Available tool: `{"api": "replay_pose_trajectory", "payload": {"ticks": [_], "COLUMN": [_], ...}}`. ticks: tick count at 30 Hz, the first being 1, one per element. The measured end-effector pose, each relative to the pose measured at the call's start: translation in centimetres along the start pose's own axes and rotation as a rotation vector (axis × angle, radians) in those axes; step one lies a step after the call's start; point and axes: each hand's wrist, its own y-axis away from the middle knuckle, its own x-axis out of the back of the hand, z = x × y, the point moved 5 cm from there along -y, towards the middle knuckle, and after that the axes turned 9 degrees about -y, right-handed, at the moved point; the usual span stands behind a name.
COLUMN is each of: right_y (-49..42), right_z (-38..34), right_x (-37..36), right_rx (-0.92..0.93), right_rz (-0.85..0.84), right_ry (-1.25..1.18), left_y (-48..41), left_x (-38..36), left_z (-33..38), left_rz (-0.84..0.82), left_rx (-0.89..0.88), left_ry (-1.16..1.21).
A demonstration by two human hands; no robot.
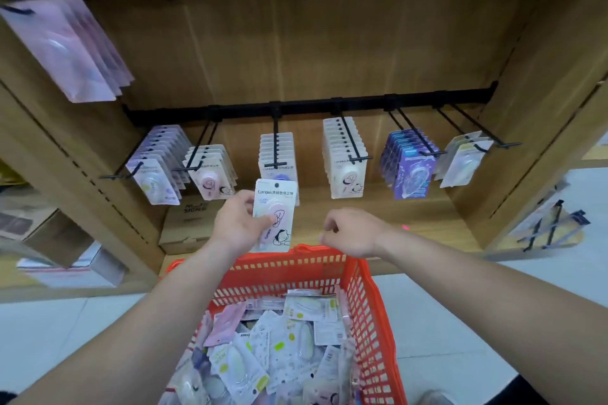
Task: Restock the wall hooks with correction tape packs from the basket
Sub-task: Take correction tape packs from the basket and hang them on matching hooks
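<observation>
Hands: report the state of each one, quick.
Left hand: holding a pink correction tape pack, thumb across its front.
Right hand: open, fingers loosely curled, holding nothing, over the basket rim.

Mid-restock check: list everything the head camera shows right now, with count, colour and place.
held pack: one, white card with pink tape, just below the centre hook
basket: one, red-orange, in front of the shelf
loose packs: many, white, pink and yellow-green, heaped in the basket
rail: one, black, across the wooden back panel
hung rows: six, left to right: lilac row, pink row, white row, cream row, purple row, clear row
pink pouches: several, upper left hook
cardboard box: one, brown, on the shelf under the pink row
left hand: pinches the held pack
right hand: holds nothing, fingers loosely curled, above the basket rim
</observation>
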Motion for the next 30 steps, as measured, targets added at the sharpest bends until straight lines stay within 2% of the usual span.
{"api": "replay_pose_trajectory", "payload": {"ticks": [6, 14, 23, 30], "right_y": [-3.0, -5.3, -5.9, -6.2], "right_z": [-4.5, -10.1, -9.7, -8.1], "right_x": [-1.3, -5.8, -7.2, -7.5], "right_rx": [0.051, 0.144, 0.140, 0.117], "right_rz": [-0.035, -0.141, -0.204, -0.201], "right_ry": [-0.028, 0.059, 0.137, 0.153], "left_y": [-1.9, -3.9, -4.2, -5.8], "left_x": [6.2, 9.2, 9.5, 9.6], "left_z": [-5.7, -8.5, -8.6, -8.2], "left_rz": [0.130, 0.211, 0.163, 0.194], "left_rx": [0.115, 0.119, 0.013, 0.022], "left_ry": [0.065, 0.263, 0.213, 0.154]}}
